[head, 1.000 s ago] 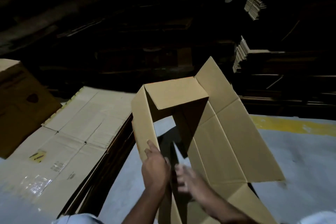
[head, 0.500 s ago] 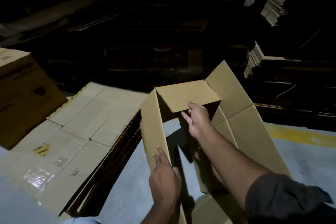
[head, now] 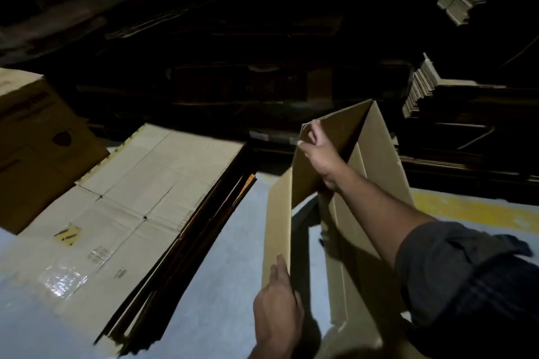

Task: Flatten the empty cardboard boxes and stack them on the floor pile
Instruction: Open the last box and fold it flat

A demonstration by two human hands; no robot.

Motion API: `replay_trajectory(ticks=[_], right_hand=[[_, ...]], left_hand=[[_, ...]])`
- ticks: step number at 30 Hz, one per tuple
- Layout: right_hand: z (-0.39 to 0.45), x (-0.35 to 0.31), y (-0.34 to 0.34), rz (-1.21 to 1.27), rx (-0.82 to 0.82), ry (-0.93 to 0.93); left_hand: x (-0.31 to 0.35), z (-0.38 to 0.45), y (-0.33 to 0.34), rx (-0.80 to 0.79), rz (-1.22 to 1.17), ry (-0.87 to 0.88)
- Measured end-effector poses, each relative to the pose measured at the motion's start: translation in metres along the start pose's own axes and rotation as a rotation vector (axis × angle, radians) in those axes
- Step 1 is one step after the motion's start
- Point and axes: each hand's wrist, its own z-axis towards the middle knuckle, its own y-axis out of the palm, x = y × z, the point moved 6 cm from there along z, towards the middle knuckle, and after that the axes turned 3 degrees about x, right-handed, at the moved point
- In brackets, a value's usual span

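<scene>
Now the right hand (head: pixel 320 151) pinches the far top flap of the open box (head: pixel 376 160) while the left hand (head: pixel 277 303) grips its near wall, mid-flatten above the floor. Next, I'd say, squeeze both walls together, then over to the floor pile (head: pixel 140 183) just left.

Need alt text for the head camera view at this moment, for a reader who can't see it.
A person holds an open cardboard box above a grey floor, right hand pinching its far top edge, left hand on its near panel. A pile of flattened boxes lies to the left; the background is dark.
</scene>
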Motion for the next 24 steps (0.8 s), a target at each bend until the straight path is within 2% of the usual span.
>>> replay_trajectory(ticks=[3,5,9,11,12,16,20,24], right_hand=[[-0.008,0.010,0.017,-0.320,-0.286,-0.005],[-0.021,0.019,0.010,-0.615,-0.282,-0.066],[-0.075,0.007,-0.032,-0.998,0.127,-0.357],[-0.106,0.006,-0.061,-1.190,0.347,-0.382],[-0.120,0.011,-0.078,-1.261,0.421,-0.318],[-0.157,0.048,-0.131,-1.300,0.505,0.053],[-0.172,0.046,-0.143,-1.200,0.512,0.101],[-0.182,0.041,-0.146,-1.241,0.420,0.189]], left_hand=[[-0.003,-0.003,0.014,-0.058,-0.054,0.001],[-0.009,0.004,0.019,-0.066,-0.062,-0.009],[-0.021,0.028,0.023,-0.029,-0.091,-0.077],[-0.025,0.039,0.024,-0.001,-0.126,-0.096],[-0.027,0.043,0.025,0.007,-0.146,-0.108],[-0.025,0.044,0.027,0.035,-0.215,-0.093],[-0.028,0.040,0.019,0.085,-0.280,-0.089],[0.004,0.016,0.005,0.025,-0.230,0.027]])
